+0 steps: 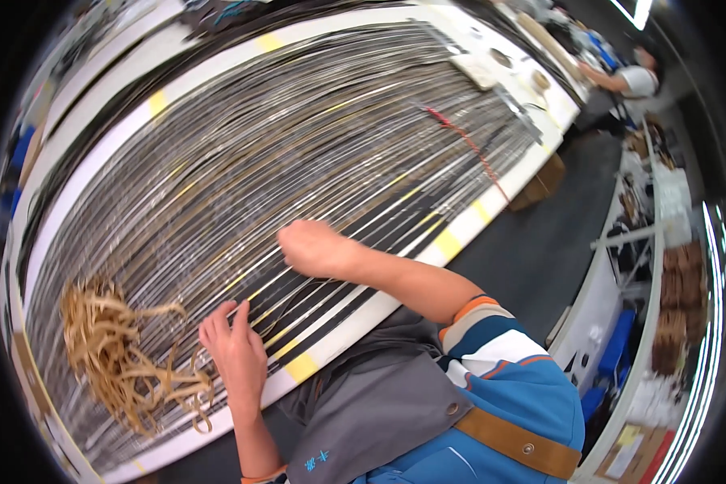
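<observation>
A long white-edged table (371,312) carries many thin parallel strips (242,173) in grey, silver, brown and black, laid lengthwise. My right hand (319,248) is closed just above the strips near the front edge; what its fingers hold, if anything, is hidden. Lower left of it, my left hand (235,351) has its fingers apart over the strips, with nothing visible in them. A thin dark strand (286,316) curves loosely between my hands. Left of my left hand lies a tangled heap of tan ribbon (101,339), some ends trailing toward my fingers.
A red twisted cord (468,141) crosses the strips toward the right. At the table's far end lie a pale block (474,71) and a small roll (540,81). Another person (637,81) works beyond it. Shelves with brown bundles (682,282) stand at right.
</observation>
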Available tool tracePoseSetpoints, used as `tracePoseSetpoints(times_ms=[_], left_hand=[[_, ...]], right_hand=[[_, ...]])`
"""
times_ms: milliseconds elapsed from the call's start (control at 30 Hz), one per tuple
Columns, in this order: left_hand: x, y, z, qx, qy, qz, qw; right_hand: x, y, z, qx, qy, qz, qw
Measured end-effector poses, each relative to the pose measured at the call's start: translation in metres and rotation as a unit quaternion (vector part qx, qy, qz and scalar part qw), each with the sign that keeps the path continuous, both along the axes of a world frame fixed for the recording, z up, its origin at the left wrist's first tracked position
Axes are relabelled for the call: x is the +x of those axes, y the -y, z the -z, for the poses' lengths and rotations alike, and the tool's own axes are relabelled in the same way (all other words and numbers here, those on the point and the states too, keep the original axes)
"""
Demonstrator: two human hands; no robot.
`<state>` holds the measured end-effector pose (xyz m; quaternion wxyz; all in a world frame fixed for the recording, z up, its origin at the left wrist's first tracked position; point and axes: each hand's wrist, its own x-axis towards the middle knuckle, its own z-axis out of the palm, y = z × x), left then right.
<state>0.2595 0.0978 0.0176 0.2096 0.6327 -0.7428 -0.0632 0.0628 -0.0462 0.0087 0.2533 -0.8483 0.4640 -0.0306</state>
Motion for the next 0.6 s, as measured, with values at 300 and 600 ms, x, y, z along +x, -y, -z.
tracePoseSetpoints(times_ms=[300,600], left_hand=[[-0.071,0.023,0.016,0.045,-0.040,0.069,0.996],[-0.077,0.024,0.017,0.042,0.007,0.044,0.998]], right_hand=[[0.001,-0.004,-0.002,-0.027,-0.025,-0.011,0.999],[-0.001,-0.004,-0.001,-0.025,-0.007,-0.016,1.000]])
